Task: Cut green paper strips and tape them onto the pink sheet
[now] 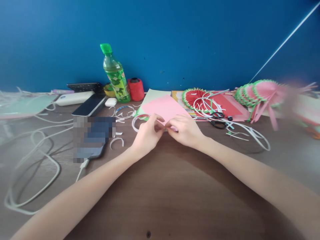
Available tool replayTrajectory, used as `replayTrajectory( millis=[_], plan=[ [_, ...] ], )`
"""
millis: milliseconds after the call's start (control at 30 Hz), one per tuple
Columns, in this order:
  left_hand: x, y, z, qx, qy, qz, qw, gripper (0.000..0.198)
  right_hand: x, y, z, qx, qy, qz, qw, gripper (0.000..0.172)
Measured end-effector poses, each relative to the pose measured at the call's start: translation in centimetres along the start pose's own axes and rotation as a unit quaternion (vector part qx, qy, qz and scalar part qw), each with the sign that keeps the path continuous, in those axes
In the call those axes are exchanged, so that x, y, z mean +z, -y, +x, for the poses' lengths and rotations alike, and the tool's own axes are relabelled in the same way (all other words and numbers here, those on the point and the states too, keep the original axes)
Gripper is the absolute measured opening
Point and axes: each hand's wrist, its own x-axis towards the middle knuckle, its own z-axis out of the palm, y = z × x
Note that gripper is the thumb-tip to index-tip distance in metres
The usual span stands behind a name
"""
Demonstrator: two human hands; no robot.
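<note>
My left hand (149, 134) and my right hand (185, 129) meet fingertip to fingertip at the middle of the table. Both are closed in a pinch at the near corner of a sheet of pink paper (162, 106). The sheet reaches away from me over pale green paper (152, 94). A bit of pink shows under the right fingers; the exact spot gripped is partly hidden by the fingers. Just left of my left hand lies a white ring (134, 124), perhaps a tape roll, partly covered by the hand.
Behind stand a green-capped bottle (115, 78) and a red spool (136, 90). To the left are a phone (96, 136), a white cable (58, 171) and curled scraps (117, 140). Scissors (218, 124), a red pleated paper rosette (192, 100), white strips (257, 135) and a pink-green paper ornament (260, 93) lie right.
</note>
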Motion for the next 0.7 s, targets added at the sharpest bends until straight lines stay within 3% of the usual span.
replayTrajectory(
  millis=[433, 700],
  plan=[
    [0.08, 0.46, 0.26, -0.027, 0.006, -0.061, 0.998, 0.020, -0.40, 0.15, 0.24, 0.077, 0.017, 0.086, 0.993, 0.010],
    [-0.15, 0.94, 0.69, -0.061, -0.011, -0.076, 0.995, 0.020, -0.57, -0.28, 0.41, 0.158, -0.032, 0.181, 0.970, 0.010]
  ],
)
